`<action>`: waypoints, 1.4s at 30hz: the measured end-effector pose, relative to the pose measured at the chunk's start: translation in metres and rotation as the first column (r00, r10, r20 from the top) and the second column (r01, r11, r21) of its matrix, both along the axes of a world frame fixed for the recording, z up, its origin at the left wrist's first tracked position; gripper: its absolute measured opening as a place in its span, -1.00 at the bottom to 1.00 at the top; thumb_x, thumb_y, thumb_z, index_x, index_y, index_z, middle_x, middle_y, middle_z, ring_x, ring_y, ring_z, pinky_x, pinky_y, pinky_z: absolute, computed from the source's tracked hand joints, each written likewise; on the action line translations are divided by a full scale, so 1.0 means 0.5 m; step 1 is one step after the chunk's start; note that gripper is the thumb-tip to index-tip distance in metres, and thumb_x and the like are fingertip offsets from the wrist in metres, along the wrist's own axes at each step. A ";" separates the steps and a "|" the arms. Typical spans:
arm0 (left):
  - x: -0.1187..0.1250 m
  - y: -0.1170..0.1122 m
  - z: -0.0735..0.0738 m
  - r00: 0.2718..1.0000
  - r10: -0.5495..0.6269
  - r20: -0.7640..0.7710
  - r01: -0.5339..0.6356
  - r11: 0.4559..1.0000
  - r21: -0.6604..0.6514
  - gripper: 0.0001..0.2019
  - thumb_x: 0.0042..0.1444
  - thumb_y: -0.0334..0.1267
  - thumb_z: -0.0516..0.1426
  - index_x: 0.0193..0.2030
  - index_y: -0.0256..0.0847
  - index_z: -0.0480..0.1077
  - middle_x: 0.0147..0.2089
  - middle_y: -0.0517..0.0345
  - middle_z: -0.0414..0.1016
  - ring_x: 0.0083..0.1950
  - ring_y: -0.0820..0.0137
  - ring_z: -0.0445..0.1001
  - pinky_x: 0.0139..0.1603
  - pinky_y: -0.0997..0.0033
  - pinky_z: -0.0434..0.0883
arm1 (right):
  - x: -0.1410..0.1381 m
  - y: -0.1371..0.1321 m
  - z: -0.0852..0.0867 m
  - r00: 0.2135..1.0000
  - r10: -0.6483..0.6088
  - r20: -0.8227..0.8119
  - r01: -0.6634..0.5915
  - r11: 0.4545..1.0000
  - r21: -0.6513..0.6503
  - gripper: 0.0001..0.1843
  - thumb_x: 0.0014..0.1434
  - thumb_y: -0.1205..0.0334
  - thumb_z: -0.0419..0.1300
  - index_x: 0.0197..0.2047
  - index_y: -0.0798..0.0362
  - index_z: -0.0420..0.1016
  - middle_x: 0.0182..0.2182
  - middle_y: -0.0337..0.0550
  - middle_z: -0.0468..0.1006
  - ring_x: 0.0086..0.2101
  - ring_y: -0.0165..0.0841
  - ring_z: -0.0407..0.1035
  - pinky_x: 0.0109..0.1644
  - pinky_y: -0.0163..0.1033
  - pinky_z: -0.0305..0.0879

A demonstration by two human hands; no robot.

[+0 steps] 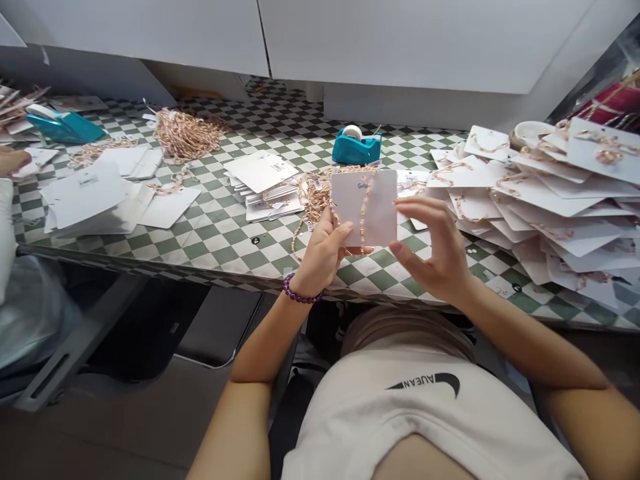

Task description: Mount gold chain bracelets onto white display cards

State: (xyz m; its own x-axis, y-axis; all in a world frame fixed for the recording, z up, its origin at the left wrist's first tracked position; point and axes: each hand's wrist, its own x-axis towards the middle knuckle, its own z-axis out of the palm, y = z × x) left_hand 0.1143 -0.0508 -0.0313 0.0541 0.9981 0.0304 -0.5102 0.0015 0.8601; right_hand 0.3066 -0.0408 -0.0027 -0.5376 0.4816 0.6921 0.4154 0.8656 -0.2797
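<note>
My left hand (325, 247) grips a white jewelry card (383, 210) by its left side, thumb on the front and fingers behind. A thin rose-gold bracelet (363, 210) with small beads runs down the card's face, below printed lettering. At the card's right edge is my right hand (437, 243), open, thumb and fingers apart; whether the fingertips touch the card I cannot tell. Just behind the left hand lies a heap of rose-gold bracelets (315, 197), partly hidden by the card. Left of that heap sits a stack of white cards (263, 173).
A teal tape dispenser (357, 148) stands behind the card. Carded bracelets (555, 193) are piled high at right. Leftward are a bracelet bundle (185, 133), loose cards (87, 197), another tape dispenser (65, 125) and another person's hand (13, 161). A checkered cloth (225, 250) covers the table.
</note>
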 end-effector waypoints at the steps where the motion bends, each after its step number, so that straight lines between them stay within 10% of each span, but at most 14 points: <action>1: 0.003 -0.004 0.002 0.999 -0.015 -0.036 0.016 1.000 0.011 -0.65 0.13 -0.26 0.23 0.07 -0.11 0.35 0.00 0.11 0.53 -0.22 0.37 0.56 -0.26 0.43 0.57 | 0.000 -0.004 -0.018 0.992 -0.076 -0.100 0.063 0.989 -0.131 -0.48 0.35 0.12 0.13 0.33 -0.24 0.12 0.18 -0.05 0.36 0.16 -0.16 0.33 0.14 0.01 0.46; 7: 0.016 -0.020 -0.010 0.967 -0.093 -0.236 0.124 0.985 0.118 -0.62 0.22 -0.13 0.23 0.13 -0.14 0.35 0.14 0.00 0.48 0.15 0.14 0.51 0.08 0.20 0.57 | -0.013 0.006 -0.081 0.858 -0.365 -0.360 0.110 0.817 -0.566 -0.23 0.20 -0.13 0.27 0.33 -0.05 0.06 0.26 0.11 0.21 0.07 -0.21 0.37 -0.09 -0.21 0.53; 12: 0.010 -0.010 -0.032 0.921 -0.189 -0.340 0.278 0.931 0.235 -0.55 0.25 -0.09 0.22 0.22 -0.16 0.32 0.20 0.00 0.45 0.23 0.17 0.45 0.29 0.21 0.45 | -0.004 0.004 -0.078 0.804 -0.265 -0.532 -0.250 0.661 -0.708 -0.49 0.15 0.00 0.30 0.07 0.01 0.27 0.02 -0.06 0.49 0.01 -0.26 0.43 0.01 -0.20 0.50; 23: 0.006 0.013 -0.032 0.983 0.162 -0.089 -0.112 0.904 0.412 -0.68 0.28 0.12 0.16 0.05 0.10 0.53 0.00 0.21 0.56 -0.13 0.49 0.55 -0.14 0.57 0.52 | 0.003 0.007 -0.077 0.660 -0.365 -0.656 -0.258 0.710 -0.656 -0.71 0.10 0.19 0.18 -0.07 -0.03 0.39 -0.16 -0.21 0.53 -0.13 -0.33 0.44 0.02 -0.23 0.47; 33: -0.002 0.014 -0.042 0.936 0.102 -0.337 0.086 0.862 0.499 -0.58 0.29 0.12 0.13 0.24 0.22 0.42 0.15 0.16 0.51 0.31 0.24 0.35 0.41 0.18 0.26 | 0.001 0.001 -0.076 0.660 -0.348 -0.666 -0.300 0.691 -0.658 -0.65 0.17 0.00 0.32 -0.04 -0.04 0.46 -0.11 -0.20 0.55 -0.07 -0.33 0.44 0.07 -0.23 0.46; 42: 0.000 0.010 -0.037 0.948 0.169 -0.269 -0.035 0.898 0.439 -0.64 0.23 0.03 0.24 0.15 0.13 0.52 -0.19 0.15 0.50 -0.26 0.47 0.40 -0.19 0.48 0.42 | 0.009 -0.010 -0.084 0.735 -0.241 -0.634 -0.351 0.664 -0.660 -0.63 0.25 -0.01 0.30 0.05 -0.05 0.47 -0.07 -0.20 0.56 -0.04 -0.34 0.45 0.06 -0.29 0.44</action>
